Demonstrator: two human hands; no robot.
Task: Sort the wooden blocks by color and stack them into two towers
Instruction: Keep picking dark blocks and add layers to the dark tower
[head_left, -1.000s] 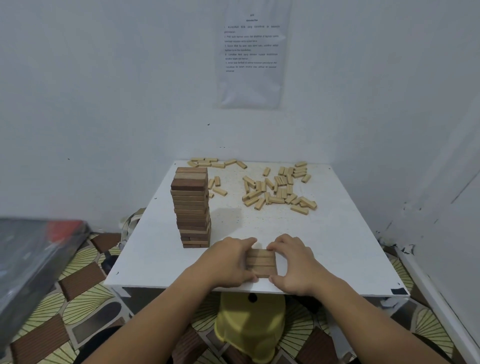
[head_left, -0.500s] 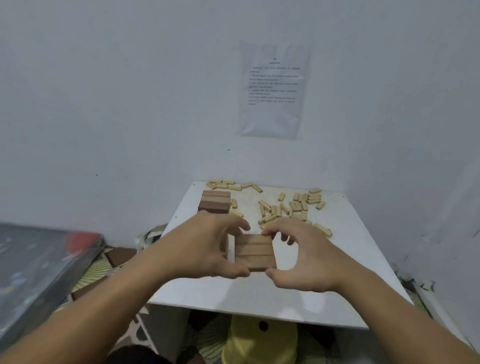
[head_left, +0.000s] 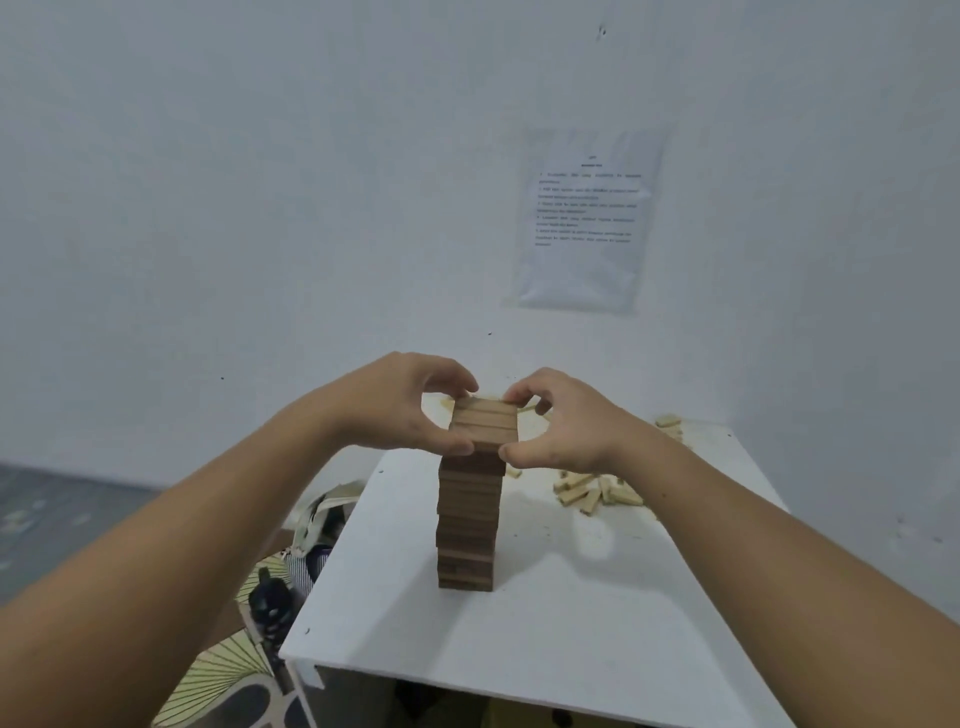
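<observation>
While my left hand (head_left: 400, 402) and right hand (head_left: 561, 421) pinch the layer of 3 brown wooden blocks (head_left: 485, 423) between thumbs and curled fingers atop the tall brown block tower (head_left: 467, 525) on the white table (head_left: 571, 623), I'd square its edges, then release both sides together.

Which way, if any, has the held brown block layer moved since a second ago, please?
Yes: the block layer rose from the table edge onto the brown tower.
</observation>
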